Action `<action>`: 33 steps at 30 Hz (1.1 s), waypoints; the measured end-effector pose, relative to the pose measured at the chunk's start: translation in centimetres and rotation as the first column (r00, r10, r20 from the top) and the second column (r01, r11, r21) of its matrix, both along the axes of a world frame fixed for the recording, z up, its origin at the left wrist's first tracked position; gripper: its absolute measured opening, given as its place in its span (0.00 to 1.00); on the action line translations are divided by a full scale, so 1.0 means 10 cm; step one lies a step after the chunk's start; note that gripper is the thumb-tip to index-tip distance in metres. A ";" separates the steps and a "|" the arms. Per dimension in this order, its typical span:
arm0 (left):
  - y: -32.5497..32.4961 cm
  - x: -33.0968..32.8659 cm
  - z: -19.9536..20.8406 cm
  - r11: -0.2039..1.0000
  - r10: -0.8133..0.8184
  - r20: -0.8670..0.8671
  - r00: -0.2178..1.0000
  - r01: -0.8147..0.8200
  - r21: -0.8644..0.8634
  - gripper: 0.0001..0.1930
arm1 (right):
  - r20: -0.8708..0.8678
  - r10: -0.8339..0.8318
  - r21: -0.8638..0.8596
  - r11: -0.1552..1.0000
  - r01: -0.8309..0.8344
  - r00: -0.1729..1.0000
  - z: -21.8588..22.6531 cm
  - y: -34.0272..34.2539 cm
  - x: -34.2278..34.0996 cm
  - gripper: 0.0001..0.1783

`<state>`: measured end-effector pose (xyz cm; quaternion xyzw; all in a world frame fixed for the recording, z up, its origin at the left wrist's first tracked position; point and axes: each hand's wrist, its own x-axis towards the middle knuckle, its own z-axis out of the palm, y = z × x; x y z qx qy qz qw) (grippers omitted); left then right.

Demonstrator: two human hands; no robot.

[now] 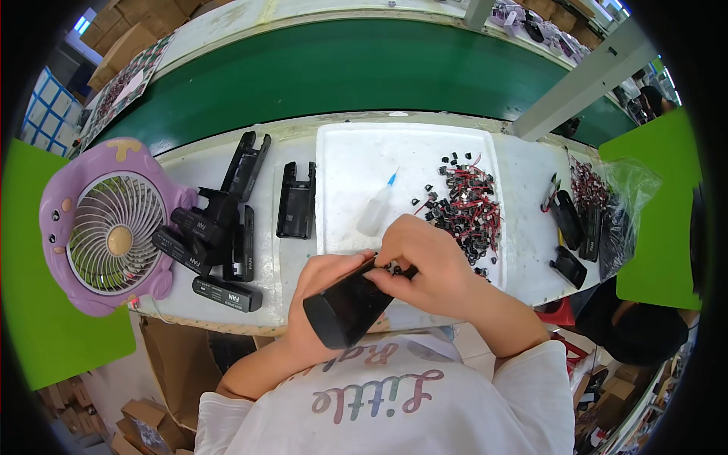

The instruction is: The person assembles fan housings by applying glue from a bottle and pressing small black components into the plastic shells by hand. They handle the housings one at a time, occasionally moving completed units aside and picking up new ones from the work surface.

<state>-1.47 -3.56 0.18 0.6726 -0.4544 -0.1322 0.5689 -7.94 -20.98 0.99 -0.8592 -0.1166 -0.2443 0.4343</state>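
The likeliest trouble lies at the upper end of the black housing [345,309], which is held tilted above the counter's [291,265] near edge, just in front of the person's shirt [379,398]: if the grip loosened or the fingertips pushed too hard, the smooth shell could twist or slip off that edge. Small dark bits at the working end could also drop, and a thin wire (if one is there; the fingers hide it) might get pinched. The glue-like bottle [373,215], lying on the white tray [341,163] near the knuckles, could be knocked by a careless wrist, as could the heap of red-wired parts [466,205] beside the forearm. The left hand [312,277] is closed around the housing, wrapping its side and lower part. The right hand [431,262] is curled, thumb and forefinger drawn nearly together at the housing's upper end, touching there; whether they truly pinch a small part or only press it, I cannot tell.
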 end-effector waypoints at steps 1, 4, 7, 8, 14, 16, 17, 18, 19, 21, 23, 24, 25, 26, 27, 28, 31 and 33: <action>0.00 -0.02 -0.02 1.000 0.002 0.000 1.000 -0.002 -0.001 0.32 | -0.125 -0.027 0.099 0.994 0.039 0.992 0.03 0.02 -0.01 0.12; 0.02 -0.07 -0.06 1.000 -0.005 -0.511 0.860 -0.011 -0.028 0.31 | -0.289 -0.024 0.218 0.972 0.090 0.957 0.02 0.03 -0.03 0.12; 0.04 -0.07 -0.06 0.998 -0.025 -0.605 0.796 -0.017 -0.063 0.30 | -0.370 0.011 0.279 0.955 0.100 0.929 0.04 0.03 -0.03 0.10; 0.06 -0.06 -0.09 0.998 -0.024 -0.562 0.827 -0.016 -0.068 0.29 | -0.413 0.034 0.312 0.944 0.106 0.910 0.05 0.03 -0.02 0.10; 0.21 0.01 -0.05 0.992 -0.072 -0.802 0.593 -0.040 -0.118 0.23 | -0.489 0.015 0.164 0.984 0.075 0.872 0.11 -0.13 0.09 0.05; 0.25 0.07 -0.08 0.988 -0.112 -0.882 0.457 -0.040 -0.146 0.18 | -0.322 -0.134 -0.129 0.987 0.097 0.937 0.03 -0.19 0.19 0.09; 0.26 0.08 -0.10 0.988 -0.112 -0.881 0.459 -0.040 -0.147 0.18 | -0.259 -0.234 -0.396 0.911 0.118 0.937 0.00 -0.21 0.24 0.11; 0.26 0.10 -0.11 0.985 -0.136 -0.912 0.388 -0.044 -0.166 0.18 | -0.172 -0.313 -0.630 0.764 0.140 0.934 -0.02 -0.22 0.27 0.13; 0.27 0.11 -0.11 0.982 -0.160 -0.936 0.314 -0.048 -0.184 0.18 | -0.170 -0.313 -0.631 0.763 0.141 0.934 -0.07 -0.23 0.30 0.13; 0.23 0.08 -0.07 0.987 -0.118 -0.933 0.340 -0.061 -0.147 0.24 | -0.269 -0.340 -0.699 0.712 0.060 0.901 -0.15 -0.25 0.34 0.14; 0.21 0.06 -0.04 0.991 -0.068 -0.928 0.366 -0.086 -0.106 0.29 | -0.251 -0.347 -0.710 0.700 0.072 0.903 -0.11 -0.27 0.37 0.14; 0.21 0.06 -0.03 0.990 -0.077 -0.930 0.360 -0.083 -0.115 0.29 | -0.235 -0.360 -0.721 0.687 0.087 0.903 -0.08 -0.28 0.37 0.14; 0.22 0.06 -0.02 0.989 -0.084 -0.931 0.356 -0.083 -0.121 0.30 | -0.234 -0.354 -0.719 0.690 0.084 0.905 -0.07 -0.28 0.37 0.14; 0.24 0.07 -0.03 0.989 -0.080 -0.930 0.358 -0.087 -0.119 0.30 | -0.177 -0.323 -0.557 0.812 0.176 0.930 -0.05 -0.29 0.37 0.14; 0.27 0.09 -0.05 0.981 -0.159 -0.930 0.333 -0.056 -0.188 0.26 | -0.113 -0.304 -0.362 0.899 0.246 0.946 -0.03 -0.30 0.35 0.14; 0.29 0.09 -0.06 0.966 -0.235 -0.923 0.304 -0.029 -0.256 0.23 | -0.142 -0.255 -0.164 0.959 0.232 0.956 0.04 -0.29 0.33 0.11; 0.32 0.11 -0.08 0.960 -0.259 -0.914 0.312 -0.023 -0.280 0.26 | -0.269 -0.113 0.309 0.930 0.197 0.956 0.33 -0.16 0.17 0.08; 0.32 0.09 -0.07 0.958 -0.262 -0.908 0.327 -0.029 -0.287 0.27 | -0.349 0.056 0.573 0.802 0.166 0.935 0.41 -0.10 0.03 0.08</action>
